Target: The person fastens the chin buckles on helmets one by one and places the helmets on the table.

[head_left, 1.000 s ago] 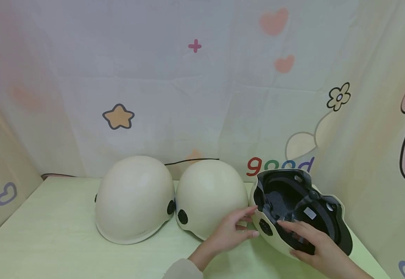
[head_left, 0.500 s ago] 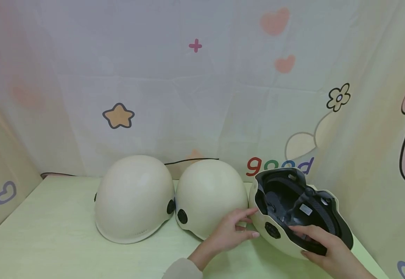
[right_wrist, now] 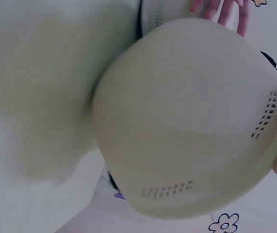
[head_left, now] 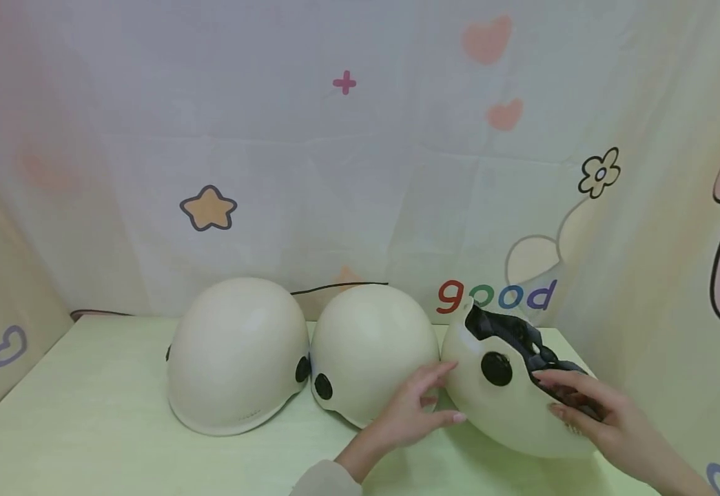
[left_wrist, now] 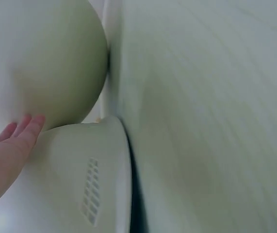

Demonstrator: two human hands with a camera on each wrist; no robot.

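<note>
1. Your right hand (head_left: 614, 417) is gripping the tilted helmet (head_left: 502, 417) on the right of the counter (head_left: 87, 427).
2. Your left hand (head_left: 404, 410) is hovering beside it, fingers apart.
3. The middle helmet (head_left: 375, 344) and left helmet (head_left: 238, 351) are sitting leftward.

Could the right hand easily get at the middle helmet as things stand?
Probably not easily: the right hand grips the tilted helmet, and both that helmet and the left hand sit between it and the middle helmet.

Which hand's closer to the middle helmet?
Left. In the head view, the left hand is at the lower right of the middle helmet; the right hand is farther right, gripping the tilted helmet by its rim.
</note>
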